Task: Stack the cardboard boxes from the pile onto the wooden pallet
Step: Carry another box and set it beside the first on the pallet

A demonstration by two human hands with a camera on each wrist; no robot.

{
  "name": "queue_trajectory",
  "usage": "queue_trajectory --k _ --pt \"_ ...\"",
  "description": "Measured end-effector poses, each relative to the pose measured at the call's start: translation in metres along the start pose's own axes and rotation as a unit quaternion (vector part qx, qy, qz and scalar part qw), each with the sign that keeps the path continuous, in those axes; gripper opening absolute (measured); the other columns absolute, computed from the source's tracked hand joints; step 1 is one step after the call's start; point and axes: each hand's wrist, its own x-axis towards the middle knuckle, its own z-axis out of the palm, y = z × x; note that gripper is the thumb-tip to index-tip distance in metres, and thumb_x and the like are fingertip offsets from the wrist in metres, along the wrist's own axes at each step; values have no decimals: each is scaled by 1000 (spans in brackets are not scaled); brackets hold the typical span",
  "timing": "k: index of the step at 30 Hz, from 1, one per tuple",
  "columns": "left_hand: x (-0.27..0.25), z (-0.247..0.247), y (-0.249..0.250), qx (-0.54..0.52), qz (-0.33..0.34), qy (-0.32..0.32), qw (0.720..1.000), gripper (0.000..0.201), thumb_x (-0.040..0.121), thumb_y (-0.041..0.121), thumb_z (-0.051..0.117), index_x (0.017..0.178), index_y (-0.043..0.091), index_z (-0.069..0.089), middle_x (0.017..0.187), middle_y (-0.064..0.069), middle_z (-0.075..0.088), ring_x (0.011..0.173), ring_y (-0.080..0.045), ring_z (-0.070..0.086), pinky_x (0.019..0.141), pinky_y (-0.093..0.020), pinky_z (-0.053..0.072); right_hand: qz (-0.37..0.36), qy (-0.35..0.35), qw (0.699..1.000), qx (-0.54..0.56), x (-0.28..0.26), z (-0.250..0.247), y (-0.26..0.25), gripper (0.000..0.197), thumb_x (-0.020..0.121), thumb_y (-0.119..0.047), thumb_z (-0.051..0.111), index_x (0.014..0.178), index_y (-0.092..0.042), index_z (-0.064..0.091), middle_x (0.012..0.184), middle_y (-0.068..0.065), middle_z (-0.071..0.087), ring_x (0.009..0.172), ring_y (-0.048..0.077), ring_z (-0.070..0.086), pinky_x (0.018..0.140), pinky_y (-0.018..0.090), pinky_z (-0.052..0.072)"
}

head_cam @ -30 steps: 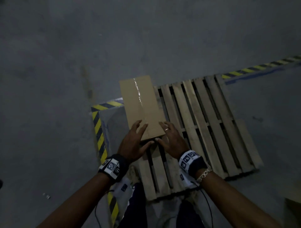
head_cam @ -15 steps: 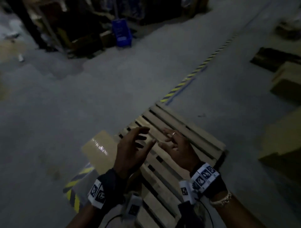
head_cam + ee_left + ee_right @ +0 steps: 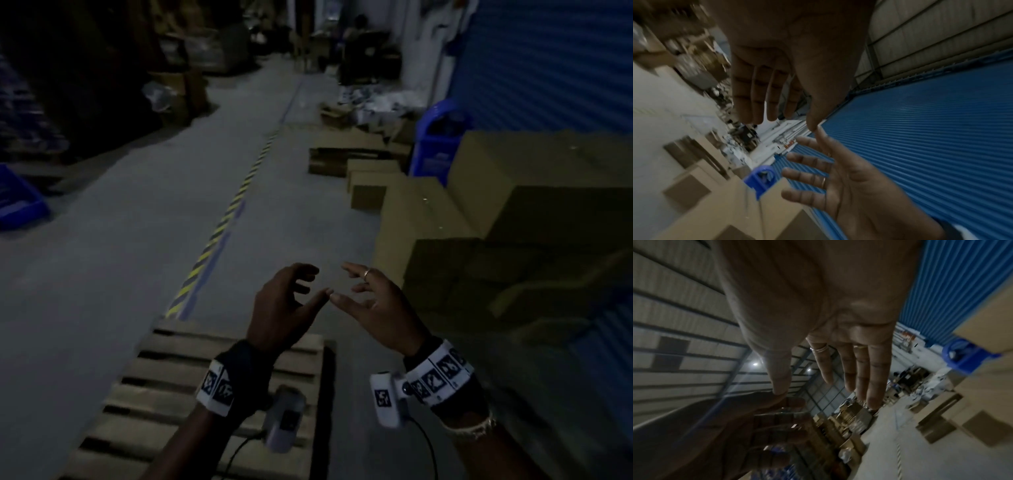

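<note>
The wooden pallet (image 3: 161, 383) lies on the floor at the bottom left of the head view, its visible slats bare. A pile of cardboard boxes (image 3: 513, 219) rises on the right, against a blue shutter. Both hands hover in the air between pallet and pile, empty, with fingers spread and loosely bent. My left hand (image 3: 291, 301) and right hand (image 3: 370, 298) face each other, thumb tips almost touching. The left wrist view shows the left hand (image 3: 766, 84) and the right hand (image 3: 830, 175) open, with boxes (image 3: 719, 211) below. In the right wrist view the right hand (image 3: 838, 353) holds nothing.
A yellow-black floor stripe (image 3: 222, 222) runs away from the pallet down a grey aisle. A blue bin (image 3: 435, 137) stands behind the pile, more boxes (image 3: 370, 185) lie on the floor beyond it, and a blue crate (image 3: 17, 198) sits far left. Dark shelving lines the left side.
A second ago both hands rested on a flat cardboard box at the pallet's left end. They let go and lifted, and the view swung up and right toward the box pile.
</note>
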Motion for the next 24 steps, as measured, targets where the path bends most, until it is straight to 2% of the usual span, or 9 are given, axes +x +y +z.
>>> queue_trajectory --k 2,6,11,14,16,19,20,22,24 --pt "33 41 19 2 -2 -24 1000 56 84 66 63 121 25 63 116 7 67 94 -8 68 71 -38 59 17 32 999 -12 12 -43 24 64 83 -57 71 141 -37 51 133 -14 50 116 5 55 85 23 50" --pt "79 108 46 17 -2 -69 997 52 83 61 68 122 27 62 119 8 66 94 -7 68 73 -36 59 46 94 994 -35 27 -114 66 64 84 -49 76 141 -32 52 135 -7 49 119 14 55 96 39 53" --pt "117 169 58 44 -6 -141 989 56 83 62 69 126 27 61 126 6 61 98 -9 65 77 -35 57 108 124 985 -58 37 -178 102 78 82 -52 76 149 -31 44 151 2 39 134 23 45 105 51 47" --pt "141 197 63 39 -3 -192 981 56 83 62 69 127 28 60 129 6 60 100 -9 64 76 -27 52 136 131 980 -62 54 -210 111 80 85 -46 76 152 -30 36 158 2 34 142 23 38 112 44 41" --pt "165 211 71 18 5 -208 978 52 84 59 70 125 28 62 127 7 60 101 -9 64 76 -25 51 152 128 977 -73 77 -238 110 82 85 -44 76 154 -28 34 158 1 33 142 23 37 109 39 41" --pt "215 232 80 -16 15 -210 977 46 84 56 73 120 28 65 119 9 63 99 -8 65 76 -26 55 164 110 973 -119 124 -283 106 91 77 -57 77 153 -32 34 158 0 35 140 23 40 111 46 42" --pt "235 241 82 -22 21 -207 978 45 84 57 73 118 28 66 116 10 64 97 -8 66 77 -28 56 159 104 973 -130 142 -298 105 91 74 -59 78 151 -32 37 156 -1 38 138 21 42 109 46 44" --pt "281 267 77 -23 29 -201 979 48 83 60 72 117 27 66 113 10 65 95 -7 66 77 -29 56 149 106 971 -154 180 -323 101 82 80 -48 80 149 -25 42 143 -2 48 131 17 47 104 38 46" --pt "325 301 65 -14 34 -203 978 51 83 60 72 119 25 65 116 8 65 96 -10 66 79 -31 55 149 108 967 -178 220 -346 109 76 83 -40 80 148 -19 46 132 1 54 125 18 51 102 39 48"
